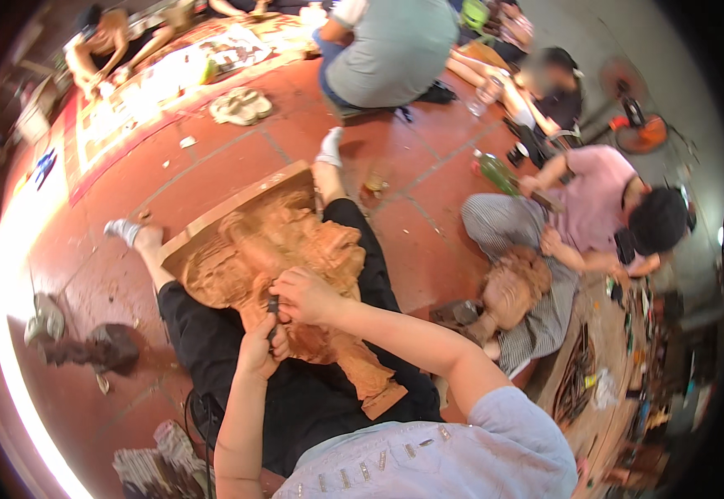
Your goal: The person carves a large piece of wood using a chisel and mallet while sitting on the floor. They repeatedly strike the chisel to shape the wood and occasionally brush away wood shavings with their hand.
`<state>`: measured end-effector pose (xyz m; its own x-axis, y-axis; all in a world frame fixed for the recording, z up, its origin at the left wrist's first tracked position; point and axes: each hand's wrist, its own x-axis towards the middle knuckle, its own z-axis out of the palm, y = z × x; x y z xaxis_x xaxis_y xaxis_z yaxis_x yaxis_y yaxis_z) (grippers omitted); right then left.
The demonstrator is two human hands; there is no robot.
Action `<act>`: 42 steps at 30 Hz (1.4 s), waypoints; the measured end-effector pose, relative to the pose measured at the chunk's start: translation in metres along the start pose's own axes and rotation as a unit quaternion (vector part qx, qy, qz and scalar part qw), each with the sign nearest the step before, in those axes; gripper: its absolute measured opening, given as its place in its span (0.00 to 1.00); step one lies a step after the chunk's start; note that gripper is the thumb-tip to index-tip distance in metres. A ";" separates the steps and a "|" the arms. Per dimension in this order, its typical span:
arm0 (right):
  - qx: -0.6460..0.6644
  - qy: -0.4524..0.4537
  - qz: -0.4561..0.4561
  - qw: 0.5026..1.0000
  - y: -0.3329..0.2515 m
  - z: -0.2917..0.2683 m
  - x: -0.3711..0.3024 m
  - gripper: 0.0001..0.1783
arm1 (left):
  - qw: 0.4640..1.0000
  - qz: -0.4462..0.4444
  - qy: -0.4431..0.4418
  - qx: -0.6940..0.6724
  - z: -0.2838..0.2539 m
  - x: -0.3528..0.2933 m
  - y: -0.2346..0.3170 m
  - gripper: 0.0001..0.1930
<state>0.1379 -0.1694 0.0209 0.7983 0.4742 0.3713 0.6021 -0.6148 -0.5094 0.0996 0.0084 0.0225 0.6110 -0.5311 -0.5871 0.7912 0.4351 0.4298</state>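
Observation:
A wooden carving (pixel 287 249) in light orange-brown, deeply carved with a flat board along its far edge, rests across my lap between my legs. My left hand (pixel 260 349) is closed around a small black-gripped hand tool (pixel 274 306), held low over the middle of the carving. Just beyond it, my right hand (pixel 302 297) has its fingers curled at the same tool, partly against the carved surface. The tool's working tip is hidden by my hands and the wood.
On the right a person in pink (pixel 599 195) sits with another wood carving (pixel 512 287) and a mallet. A green bottle (pixel 497 172) stands nearby. Sandals (pixel 241 106) lie ahead; a dark carved piece (pixel 100 349) lies left. A black cord (pixel 189 416) runs beside my left arm.

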 end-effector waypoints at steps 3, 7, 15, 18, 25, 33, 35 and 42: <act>0.044 -0.022 0.013 0.999 0.003 -0.003 0.012 0.17 | 1.000 0.029 0.001 0.002 0.000 -0.003 0.000 0.14; 0.035 0.026 0.031 0.999 -0.009 0.000 0.017 0.16 | 0.988 0.018 0.027 0.153 -0.010 0.002 0.029 0.16; -0.030 0.034 0.027 0.999 -0.013 0.009 0.027 0.17 | 0.974 0.070 -0.018 0.216 -0.029 0.009 0.042 0.17; -0.021 0.038 0.033 0.999 -0.010 0.008 0.021 0.16 | 0.999 0.031 -0.027 0.028 -0.016 0.015 0.019 0.15; -0.018 -0.044 0.034 0.998 -0.010 0.001 0.010 0.16 | 0.987 -0.014 -0.004 0.159 -0.016 -0.002 0.023 0.15; -0.038 0.029 0.048 0.998 -0.017 0.011 0.014 0.15 | 0.967 0.031 -0.004 0.255 -0.020 0.003 0.037 0.14; -0.040 -0.011 0.050 0.998 -0.014 0.011 0.011 0.16 | 0.966 0.015 -0.021 0.258 -0.024 0.002 0.047 0.14; -0.064 0.047 0.032 0.996 -0.021 0.012 0.020 0.14 | 0.945 0.067 -0.069 0.313 -0.049 0.025 0.047 0.12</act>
<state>0.1404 -0.1396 0.0301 0.8288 0.3749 0.4154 0.5427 -0.7195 -0.4333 0.1507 0.0513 -0.0055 0.6708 -0.6097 -0.4222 0.5410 0.0129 0.8409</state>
